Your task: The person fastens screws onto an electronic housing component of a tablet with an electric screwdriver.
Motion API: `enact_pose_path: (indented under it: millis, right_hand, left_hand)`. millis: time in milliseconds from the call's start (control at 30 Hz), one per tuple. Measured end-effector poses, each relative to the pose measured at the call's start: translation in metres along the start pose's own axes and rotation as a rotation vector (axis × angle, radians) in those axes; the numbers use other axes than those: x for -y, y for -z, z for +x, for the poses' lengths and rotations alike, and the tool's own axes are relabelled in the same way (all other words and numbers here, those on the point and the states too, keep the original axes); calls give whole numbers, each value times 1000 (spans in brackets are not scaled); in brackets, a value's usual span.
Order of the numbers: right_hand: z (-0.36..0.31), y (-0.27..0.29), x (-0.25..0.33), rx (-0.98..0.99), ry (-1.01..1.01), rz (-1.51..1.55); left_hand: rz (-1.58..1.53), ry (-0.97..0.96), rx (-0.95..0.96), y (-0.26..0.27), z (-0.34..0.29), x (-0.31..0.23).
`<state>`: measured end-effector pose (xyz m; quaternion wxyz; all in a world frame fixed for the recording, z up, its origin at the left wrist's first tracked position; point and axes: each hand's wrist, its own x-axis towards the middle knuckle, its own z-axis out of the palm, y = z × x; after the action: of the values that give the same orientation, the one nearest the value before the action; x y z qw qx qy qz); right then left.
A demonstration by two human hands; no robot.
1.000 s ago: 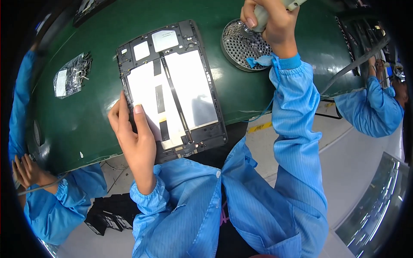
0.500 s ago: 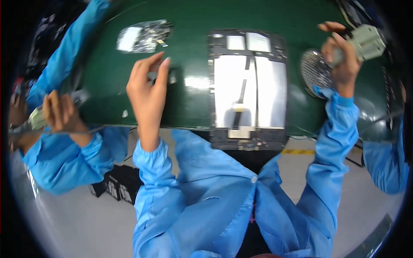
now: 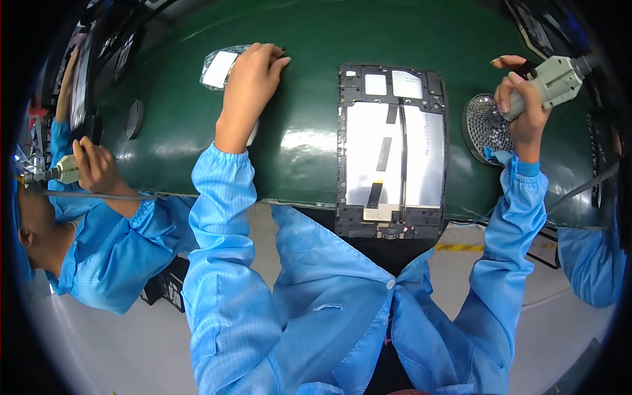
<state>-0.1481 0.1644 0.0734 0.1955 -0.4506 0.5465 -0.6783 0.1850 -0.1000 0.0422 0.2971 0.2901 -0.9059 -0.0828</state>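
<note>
1. Surface: the green surface point(image 3: 303, 105) carries all items below. Its near edge runs in front of the person's torso.
2. Opened tablet: the opened tablet point(image 3: 423, 158) lies right of the middle of the surface, exposing pale panels within a dark frame. Its lower end projects past the near edge; neither hand touches it.
3. Left hand: the left hand point(image 3: 253, 79) is positioned over the right part of the clear bag point(image 3: 220, 70), well in from the near edge, left of the opened tablet. Thumb and forefinger tips lie near each other. Whether the grip is pinching anything cannot be told; the other fingers are hidden.
4. Right hand: the right hand point(image 3: 525, 108) holds the pale grey power driver point(image 3: 557, 80), its grip pressed around the body, with one finger extended.
5. Round tray: the round tray point(image 3: 466, 135) rests toward the right end of the surface, right of the opened tablet. The nose of the power driver is at the tray; contact cannot be told.
6. Adjacent station: at the left end, a co-worker's hand point(image 3: 99, 170) holds a similar tool point(image 3: 68, 169).
</note>
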Motion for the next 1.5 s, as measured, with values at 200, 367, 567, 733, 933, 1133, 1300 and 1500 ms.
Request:
enact_pose_path:
  millis: [200, 367, 567, 733, 933, 1133, 1300, 1500]
  right_hand:
    - [-1, -1, 9, 29, 166, -30]
    - [-1, -17, 30, -77, 23, 97]
    - [0, -20, 29, -74, 32, 54]
    - [0, -13, 18, 33, 121, -53]
    - [4, -16, 24, 4, 81, 30]
    - [7, -21, 24, 30, 59, 48]
    - [9, -39, 28, 16, 80, 63]
    - [15, -73, 32, 57, 89, 66]
  left_hand:
    - [304, -171, 29, 9, -3, -17]
    - [82, -78, -250, 16, 8, -17]
    - [-938, 330, -296, 12, 12, -30]
    - [-1559, 518, 38, -5, 12, -21]
    - [-1524, 635, 69, -2, 12, -41]
    - [-1598, 684, 192, 11, 11, -31]
    - [-1470, 570, 171, 15, 13, -44]
    - [-1359, 366, 250, 6, 33, -56]
